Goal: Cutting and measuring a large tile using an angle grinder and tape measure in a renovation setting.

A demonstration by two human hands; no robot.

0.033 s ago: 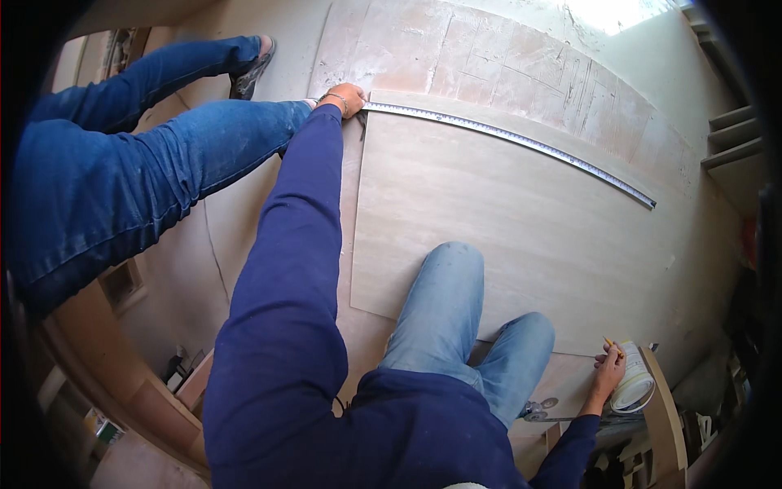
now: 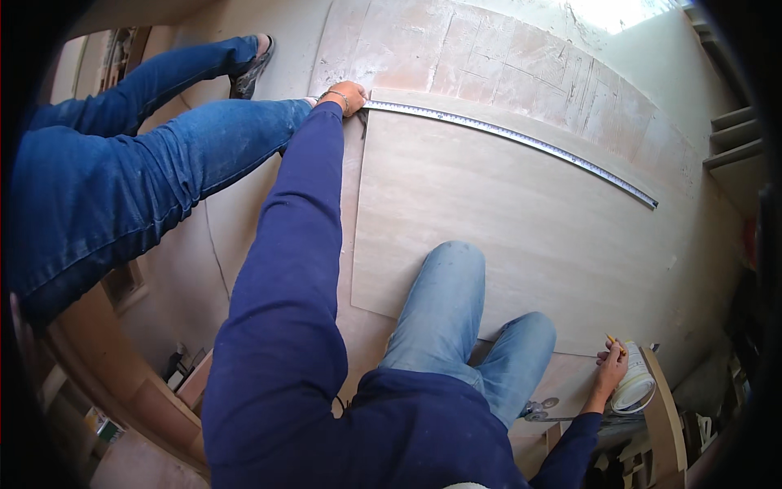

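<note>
My left hand is closed on one end of a tape measure, at the far left corner of a large beige panel. The white blade runs rightward along the panel's far edge, its tip lying toward the far right. Whatever part of the tape is inside my fingers is hidden. Down at the right, my right hand pinches a yellow pencil, its point facing up and left. That hand is beside a white bucket. My knees rest on or over the panel's near edge.
Another person in blue jeans is close on my left, one shoe on the floor. Rough, scored pinkish flooring lies beyond the panel. A wooden board stands by the bucket. Shelf-like slats are at the right edge.
</note>
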